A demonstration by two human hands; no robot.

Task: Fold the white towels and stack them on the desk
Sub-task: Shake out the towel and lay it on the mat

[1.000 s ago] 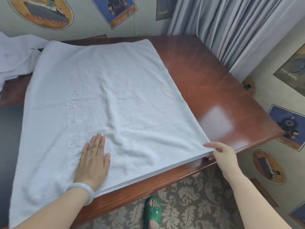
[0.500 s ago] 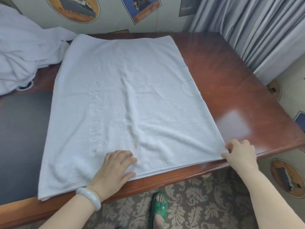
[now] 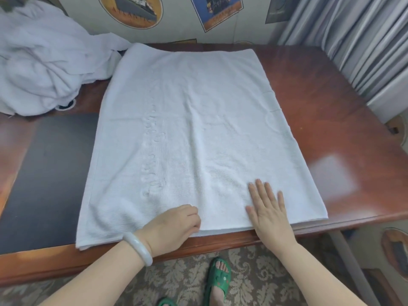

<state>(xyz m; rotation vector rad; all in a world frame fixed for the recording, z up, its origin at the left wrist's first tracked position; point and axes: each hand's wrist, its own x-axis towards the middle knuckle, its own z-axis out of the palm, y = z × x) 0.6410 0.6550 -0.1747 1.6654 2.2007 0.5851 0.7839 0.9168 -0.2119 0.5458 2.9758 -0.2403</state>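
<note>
Smoothing the towel spread on the worktop: right hand presses flat, fingers straight; left hand curls round its near edge. Next, probably, another fold across.

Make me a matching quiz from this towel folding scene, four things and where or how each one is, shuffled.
1 left hand
2 right hand
3 crumpled towels
4 green slipper

A flat on the spread towel
B on the carpet
C heaped at the desk's far left
D curled on the towel's near edge

Pairs: 1-D, 2-A, 3-C, 4-B
</note>
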